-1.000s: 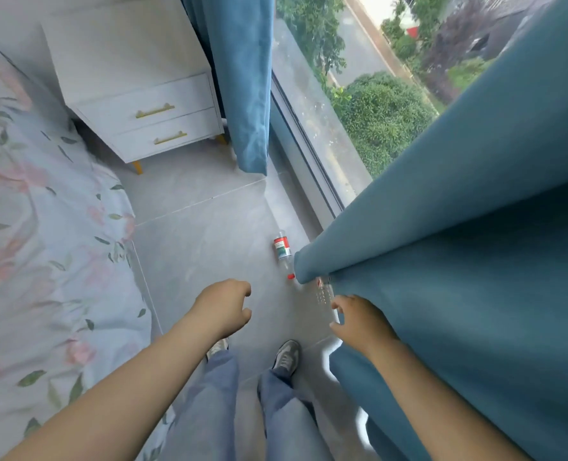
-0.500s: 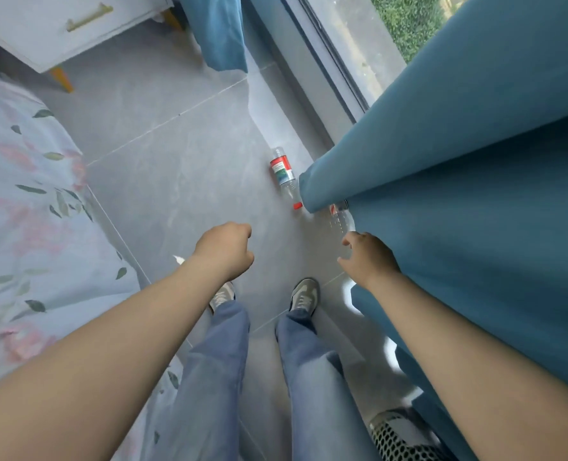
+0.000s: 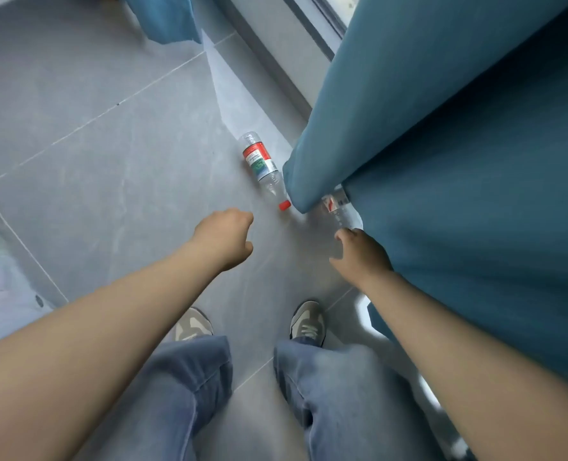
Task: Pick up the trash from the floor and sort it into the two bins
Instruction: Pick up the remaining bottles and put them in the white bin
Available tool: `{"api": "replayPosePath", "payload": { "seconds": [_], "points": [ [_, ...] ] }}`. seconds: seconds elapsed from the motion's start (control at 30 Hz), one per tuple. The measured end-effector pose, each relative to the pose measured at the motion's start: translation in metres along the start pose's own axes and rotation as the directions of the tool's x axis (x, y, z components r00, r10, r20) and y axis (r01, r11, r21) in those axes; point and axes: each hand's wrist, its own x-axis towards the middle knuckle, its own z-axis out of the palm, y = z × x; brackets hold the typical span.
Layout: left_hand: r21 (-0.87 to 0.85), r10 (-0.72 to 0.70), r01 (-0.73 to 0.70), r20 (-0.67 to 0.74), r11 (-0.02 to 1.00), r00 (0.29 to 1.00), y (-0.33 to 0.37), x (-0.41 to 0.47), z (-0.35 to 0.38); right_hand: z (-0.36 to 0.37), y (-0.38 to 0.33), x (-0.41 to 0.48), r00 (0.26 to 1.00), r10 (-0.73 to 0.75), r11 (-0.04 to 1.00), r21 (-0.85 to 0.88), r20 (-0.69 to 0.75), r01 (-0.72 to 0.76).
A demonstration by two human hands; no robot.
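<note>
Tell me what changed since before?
Both hands went down toward the floor. The right hand reached the half-hidden clear plastic bottle under the teal fabric curtain, not gripping it yet. The left hand stayed a curled, empty fist. The red-capped clear plastic bottle stayed lying beside the curtain.

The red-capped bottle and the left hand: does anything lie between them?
No. In the head view, only bare grey floor separates the left hand from the red-capped bottle.

Short-sleeved forearms (image 3: 109, 314), faded blue jeans (image 3: 339, 387), grey sneakers (image 3: 307, 322) with pale panels.
</note>
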Motion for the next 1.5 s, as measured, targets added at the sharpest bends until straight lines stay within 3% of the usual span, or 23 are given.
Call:
{"api": "replayPosePath", "payload": {
  "seconds": [0.3,0.57,0.67,0.97,1.2,1.4,1.5],
  "points": [
    [0.236,0.197,-0.179,-0.053,0.955,0.979,0.0,0.116,0.059,0.063,0.026,0.104,0.982,-0.026,0.998,-0.062,-0.186,0.014],
    [0.503,0.467,-0.389,-0.034,0.772,0.884,0.017,0.192,0.099,0.105,0.05,0.165,0.893,-0.118,0.993,-0.051,-0.435,0.106],
    [0.523,0.459,-0.368,-0.052,0.769,0.887,0.012,0.211,0.1,0.116,0.056,0.179,0.861,-0.105,0.994,-0.023,-0.498,0.108],
    [0.508,0.488,-0.376,-0.103,0.775,0.867,0.014,0.226,0.09,0.133,0.071,0.19,0.859,-0.044,0.998,0.01,-0.51,0.056],
    [0.552,0.453,-0.342,-0.074,0.76,0.888,-0.002,0.243,0.099,0.167,0.079,0.188,0.907,-0.06,0.997,0.015,-0.417,0.073],
    [0.628,0.417,-0.307,-0.03,0.715,0.908,-0.009,0.252,0.096,0.18,0.074,0.175,0.823,-0.035,0.992,0.083,-0.567,0.099],
    [0.652,0.407,-0.278,-0.052,0.706,0.912,-0.003,0.253,0.096,0.18,0.078,0.174,0.852,-0.02,0.988,0.119,-0.524,0.097]
  ]
}}
